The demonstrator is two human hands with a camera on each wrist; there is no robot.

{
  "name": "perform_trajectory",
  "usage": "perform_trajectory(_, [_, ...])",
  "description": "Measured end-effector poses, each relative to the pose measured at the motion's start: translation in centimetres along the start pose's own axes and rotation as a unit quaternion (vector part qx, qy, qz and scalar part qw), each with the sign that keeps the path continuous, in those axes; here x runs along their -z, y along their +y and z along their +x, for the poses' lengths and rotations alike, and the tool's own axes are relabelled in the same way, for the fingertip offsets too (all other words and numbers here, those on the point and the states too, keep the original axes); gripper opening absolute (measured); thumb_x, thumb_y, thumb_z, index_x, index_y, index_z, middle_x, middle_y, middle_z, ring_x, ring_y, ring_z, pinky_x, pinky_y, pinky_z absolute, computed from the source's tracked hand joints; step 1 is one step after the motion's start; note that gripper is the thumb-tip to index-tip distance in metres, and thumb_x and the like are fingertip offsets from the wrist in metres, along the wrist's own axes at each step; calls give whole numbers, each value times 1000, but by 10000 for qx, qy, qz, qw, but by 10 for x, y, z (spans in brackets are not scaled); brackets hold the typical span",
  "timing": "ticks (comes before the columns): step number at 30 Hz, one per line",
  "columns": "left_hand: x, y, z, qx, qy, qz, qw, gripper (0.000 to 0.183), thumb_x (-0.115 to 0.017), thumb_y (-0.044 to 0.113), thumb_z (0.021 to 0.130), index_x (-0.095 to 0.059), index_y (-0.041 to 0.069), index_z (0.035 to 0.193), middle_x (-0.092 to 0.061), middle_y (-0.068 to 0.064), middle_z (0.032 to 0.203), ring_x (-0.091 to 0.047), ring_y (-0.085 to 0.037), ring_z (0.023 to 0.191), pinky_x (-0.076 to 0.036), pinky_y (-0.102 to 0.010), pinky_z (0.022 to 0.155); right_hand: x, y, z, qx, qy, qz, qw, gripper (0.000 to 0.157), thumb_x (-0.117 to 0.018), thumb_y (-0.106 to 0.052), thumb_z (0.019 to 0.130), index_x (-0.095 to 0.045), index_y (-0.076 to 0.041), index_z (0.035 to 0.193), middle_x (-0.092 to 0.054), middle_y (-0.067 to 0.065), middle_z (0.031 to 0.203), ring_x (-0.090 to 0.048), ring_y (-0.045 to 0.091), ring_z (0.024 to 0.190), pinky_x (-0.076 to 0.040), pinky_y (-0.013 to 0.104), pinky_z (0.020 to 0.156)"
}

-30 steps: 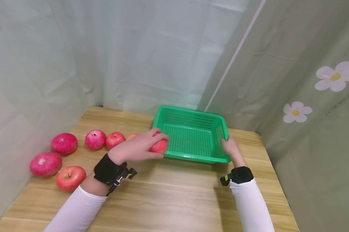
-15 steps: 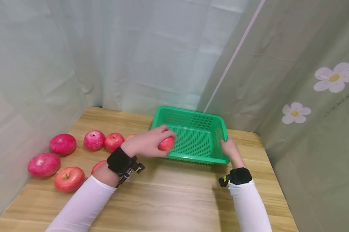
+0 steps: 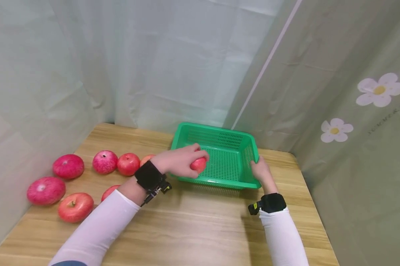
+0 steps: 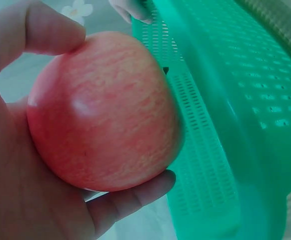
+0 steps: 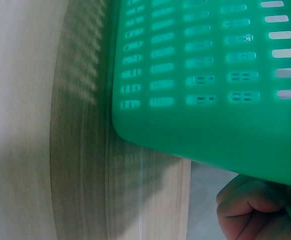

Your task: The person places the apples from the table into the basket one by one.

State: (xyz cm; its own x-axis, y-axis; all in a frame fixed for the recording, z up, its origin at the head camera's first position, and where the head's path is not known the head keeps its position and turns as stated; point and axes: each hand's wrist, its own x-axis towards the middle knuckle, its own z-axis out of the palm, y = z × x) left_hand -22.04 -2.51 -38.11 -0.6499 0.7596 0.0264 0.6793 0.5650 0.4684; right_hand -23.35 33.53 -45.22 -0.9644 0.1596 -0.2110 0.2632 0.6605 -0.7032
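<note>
My left hand (image 3: pixel 178 160) holds a red apple (image 3: pixel 198 165) above the front left part of a green perforated plastic basket (image 3: pixel 216 182). In the left wrist view the thumb and fingers curl round the apple (image 4: pixel 105 110), and the basket's wall (image 4: pixel 225 115) is close beside it. At the basket's right end, my right hand (image 3: pixel 261 170) grips the rim. The right wrist view shows its curled fingers (image 5: pixel 235 205) under the edge of the basket (image 5: pixel 210 135). Only bare mesh shows inside the basket, though the left hand covers one part of it.
To the left lie several apples, one (image 3: pixel 75 207) near the front and one (image 3: pixel 128 164) farther back. Beside them are speckled dark-pink round fruits (image 3: pixel 46 190). Some apples are partly hidden by the left arm. A curtain (image 3: pixel 173 66) hangs behind the wooden table (image 3: pixel 200 229).
My left hand has carried the apple rightward, from the basket's left edge to over its inside. My right hand has kept its grip on the rim.
</note>
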Motion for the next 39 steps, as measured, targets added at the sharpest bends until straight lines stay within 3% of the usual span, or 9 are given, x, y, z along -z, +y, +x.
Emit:
perform_trajectory(8, [1,-2,17,149,-356,116,9992,50,-72,29,86,-59,30,134,-49,-3,120,-61,-16,95,-56,-32,74,0,-1,-1,22,-7,-62,10000,53,-36,-26,114,-32,8,154,-50,33,141,-55,46,123,-51,57,95])
perform_trajectory(17, [9,0,48,383,-778,507,9949,49,-68,30,88,-58,31,136,-50,-3,120,-61,-18,89,-53,-33,68,-1,-3,-3,6,109,36,9999,53,-38,-24,114,-32,9,155,-51,34,142,-57,46,123,-52,57,97])
perform_trajectory(22, [10,8,62,559,-915,602,9924,49,-69,26,89,-57,24,136,-50,-6,121,-60,-18,88,-53,-33,69,-3,-3,-3,49,169,80,9998,53,-39,-23,113,-32,9,155,-51,35,143,-57,46,123,-52,58,98])
perform_trajectory(27, [3,16,81,760,-1039,915,9874,62,-72,26,89,-51,15,146,-50,-10,130,-59,-17,90,-52,-33,70,-1,-3,-6,54,186,107,9998,52,-38,-22,113,-32,8,155,-51,34,143,-57,45,121,-53,57,97])
perform_trajectory(32, [-4,27,95,966,-981,1023,9852,64,-77,24,87,-53,10,145,-52,-12,133,-61,-19,96,-56,-35,74,-3,-1,-7,55,199,124,9997,52,-38,-22,113,-32,7,155,-51,34,143,-58,46,123,-53,58,97])
perform_trajectory(39, [-3,36,101,1060,-918,1105,9839,63,-80,21,87,-55,10,145,-54,-16,140,-62,-23,102,-58,-38,80,-12,-4,-9,35,165,270,9995,52,-40,-23,113,-34,7,155,-53,33,142,-59,45,121,-54,57,96])
